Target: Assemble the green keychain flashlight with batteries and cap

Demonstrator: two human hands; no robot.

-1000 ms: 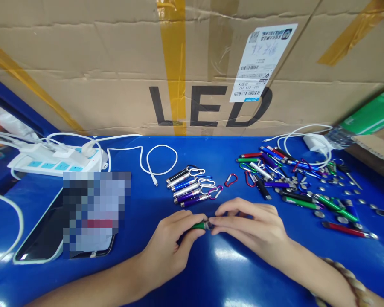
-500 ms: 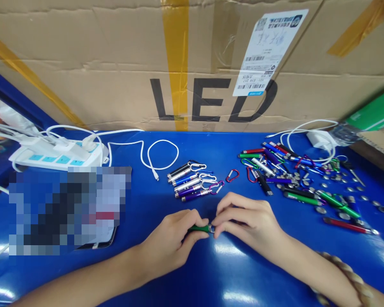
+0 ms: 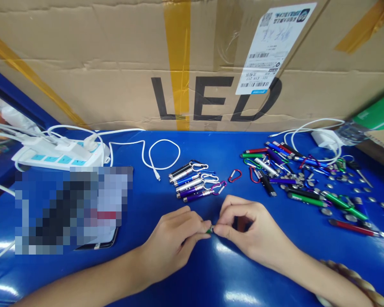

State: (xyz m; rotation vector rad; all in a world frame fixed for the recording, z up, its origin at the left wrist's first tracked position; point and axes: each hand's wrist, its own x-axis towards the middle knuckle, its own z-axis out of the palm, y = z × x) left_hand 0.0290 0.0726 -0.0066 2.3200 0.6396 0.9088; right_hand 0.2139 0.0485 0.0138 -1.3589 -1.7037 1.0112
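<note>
My left hand [image 3: 176,238] is closed around a small green penlight [image 3: 209,231], and most of its body is hidden by the fingers. At the penlight's silvery end, my right hand [image 3: 257,232] pinches thumb against forefinger. Whether a separate small part sits in that pinch is too small to make out. Just beyond the hands, several finished-looking penlights [image 3: 192,189] with carabiner clips lie side by side in black, silver, blue and purple. A loose red carabiner [image 3: 235,175] rests to their right.
Loose penlight bodies [image 3: 307,199], clips and button cells [image 3: 351,218] are scattered at right, with keys [image 3: 358,170] beyond. At left are a power strip [image 3: 59,160], white cables [image 3: 161,140] and a phone [image 3: 110,241], partly blurred. A large cardboard box [image 3: 115,85] walls off the back.
My right fingers have shifted into a tighter thumb-and-forefinger pinch at the penlight's end. My left fingers now cover more of the green body. The view has shifted slightly.
</note>
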